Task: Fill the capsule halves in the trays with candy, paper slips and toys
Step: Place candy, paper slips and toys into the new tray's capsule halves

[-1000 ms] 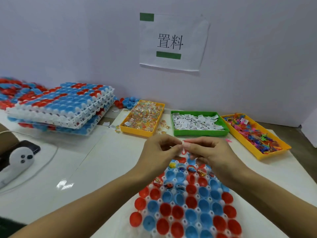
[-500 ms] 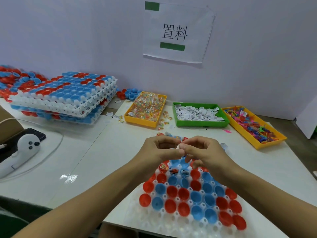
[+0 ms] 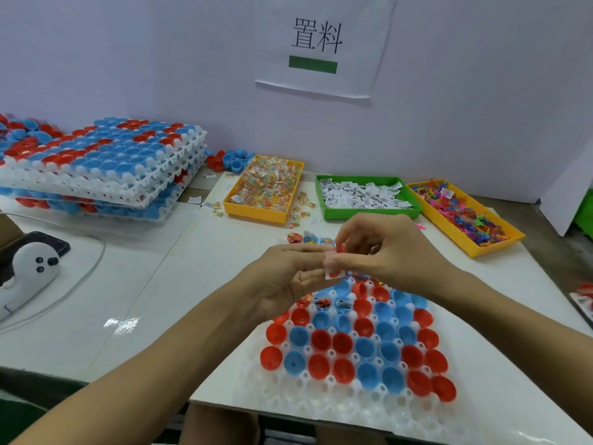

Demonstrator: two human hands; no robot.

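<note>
**A:** Red and blue capsule halves [image 3: 356, 342] sit packed in the white tray [image 3: 321, 399] at the table's near edge — and over its far rows both hands have come up a little from a second ago.

**B:** What's between them?

**A:** A small clear packet [image 3: 331, 268], a candy wrapper by the look of it. The left hand [image 3: 288, 277] pinches it at the fingertips, and the right hand [image 3: 385, 252] has its thumb and forefinger closed on the same piece. A moment back the hands were pressed tight together; now the packet shows plainly between them.

**B:** So it's being sorted out of a bunch?

**A:** That's my read — one piece separated, ready to drop into a cup. Only a few far cups hold anything; the near rows look bare.

**B:** And the supplies?

**A:** Beyond the hands: candy tray [image 3: 264, 191], paper slips tray [image 3: 365, 195], toy tray [image 3: 465, 216], side by side. Stacked trays [image 3: 102, 168] wait at left.
</note>
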